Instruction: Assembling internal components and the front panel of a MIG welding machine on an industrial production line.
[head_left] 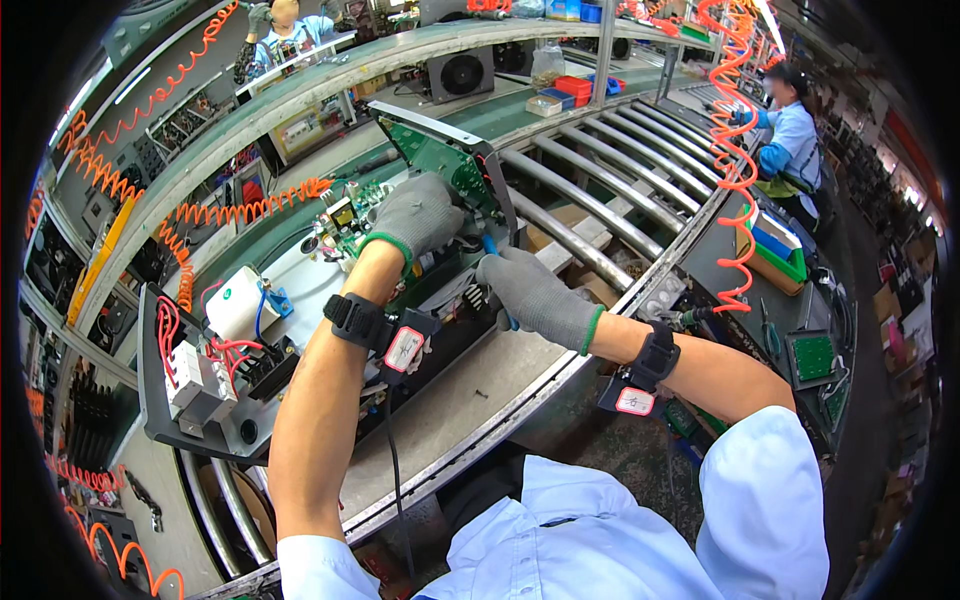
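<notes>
Two gloved hands work on an open grey machine case on a roller line.

The left hand (418, 215) rests curled against the tilted green circuit board (445, 160), which stands just above its fingers. Right of it, the right hand (535, 295) is closed around a blue-handled screwdriver (492, 248), its tip hidden beside the board's lower edge.

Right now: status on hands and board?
Left hand steadies tilted green circuit board. Right hand grips blue-handled tool at its base. Nothing blocking.
</notes>
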